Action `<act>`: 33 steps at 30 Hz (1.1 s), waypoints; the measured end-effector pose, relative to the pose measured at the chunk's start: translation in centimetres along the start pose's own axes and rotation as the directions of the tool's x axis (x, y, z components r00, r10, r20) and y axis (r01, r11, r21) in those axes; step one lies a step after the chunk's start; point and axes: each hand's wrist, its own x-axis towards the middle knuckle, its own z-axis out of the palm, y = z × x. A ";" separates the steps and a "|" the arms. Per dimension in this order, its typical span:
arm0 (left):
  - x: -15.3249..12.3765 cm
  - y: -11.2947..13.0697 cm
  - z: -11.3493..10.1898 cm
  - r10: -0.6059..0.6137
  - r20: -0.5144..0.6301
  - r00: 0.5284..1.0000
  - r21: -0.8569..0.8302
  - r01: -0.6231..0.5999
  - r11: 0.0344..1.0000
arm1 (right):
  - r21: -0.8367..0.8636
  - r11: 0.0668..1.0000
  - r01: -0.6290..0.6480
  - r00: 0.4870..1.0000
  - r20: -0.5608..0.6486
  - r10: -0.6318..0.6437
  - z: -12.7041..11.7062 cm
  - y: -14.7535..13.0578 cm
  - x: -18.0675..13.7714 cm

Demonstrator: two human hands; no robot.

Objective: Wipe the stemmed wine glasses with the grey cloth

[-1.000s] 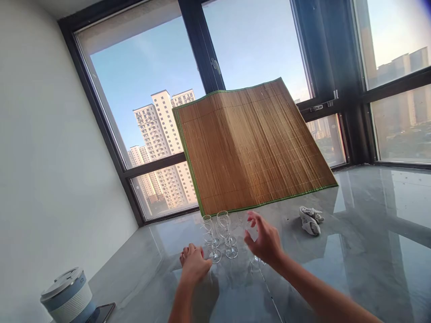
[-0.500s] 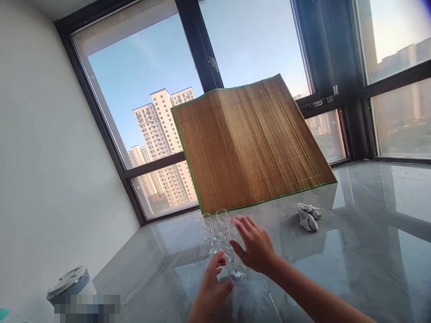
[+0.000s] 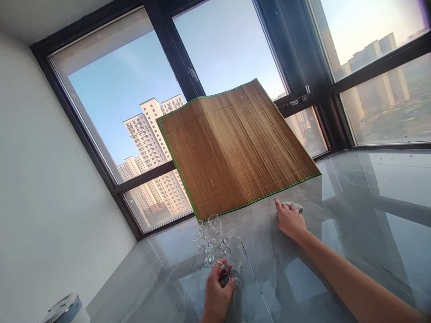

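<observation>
My left hand [image 3: 218, 289] is at the front of a small group of clear stemmed glasses [image 3: 214, 224]. Its thumb and fingers curl around the stem of the nearest glass [image 3: 235, 279], just above the round foot. Fingers partly hide this glass, and its clear bowl is hard to make out. Farther right, my right hand [image 3: 292, 222] reaches over a crumpled grey-white cloth [image 3: 296, 207] on the shiny grey surface. One finger points forward and the others lie over the cloth; I cannot tell whether they touch it.
A brown bamboo mat [image 3: 235, 148] with green edging leans against the dark-framed windows behind the glasses. A white and blue lidded container [image 3: 69, 309] stands at the lower left. A white wall [image 3: 50, 179] bounds the left side. A dark joint line runs along the tiled surface [image 3: 168, 287].
My right hand has left the glasses and moved right to the cloth. My left hand has closed around the nearest glass's stem. The camera view has turned slightly right.
</observation>
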 end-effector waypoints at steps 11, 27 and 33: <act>0.1 0.6 0.0 -0.008 0.028 1.000 0.026 0.007 1.000 | -0.052 0.994 -0.099 0.988 -0.128 0.091 0.5 0.6 0.7; 3.8 4.3 10.4 0.321 0.123 0.939 0.256 -0.343 0.904 | 0.298 0.954 0.037 0.996 0.070 -0.060 0.5 -0.5 0.8; 4.4 3.7 9.1 0.327 0.003 0.945 0.296 -0.313 0.902 | 0.682 0.731 -0.035 0.999 0.035 0.015 0.4 -3.4 0.4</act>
